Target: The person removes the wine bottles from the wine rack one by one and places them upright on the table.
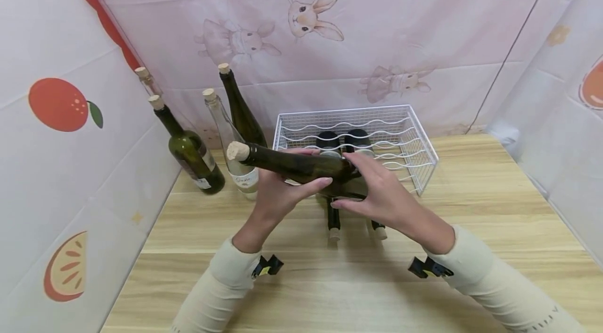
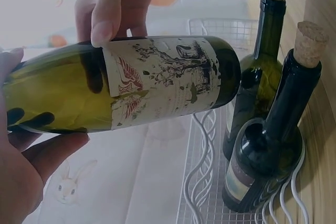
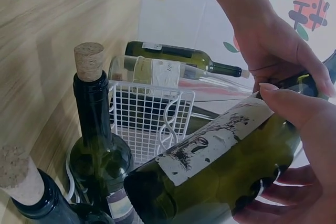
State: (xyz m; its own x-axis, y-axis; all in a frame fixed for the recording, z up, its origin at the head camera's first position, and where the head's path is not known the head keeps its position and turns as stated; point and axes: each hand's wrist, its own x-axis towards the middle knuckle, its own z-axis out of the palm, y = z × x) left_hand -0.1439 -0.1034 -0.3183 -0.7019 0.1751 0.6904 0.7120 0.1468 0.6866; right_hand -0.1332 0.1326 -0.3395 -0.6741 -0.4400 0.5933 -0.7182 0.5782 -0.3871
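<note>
Both hands hold a green wine bottle tilted on its side above the front of a white wire rack, its corked neck pointing left. My left hand grips it near the shoulder, thumb along the near side. Around the body, toward the base, curl the fingers of my right hand. A pale label with a tree drawing and a red winged figure shows in the left wrist view. Below, two dark corked bottles lie in the rack, necks toward me.
Left of the rack stand several corked bottles: a green one, a clear one with a white label, a tall dark green one, and a clear one partly hidden behind. A printed cloth wall rises behind the wooden table.
</note>
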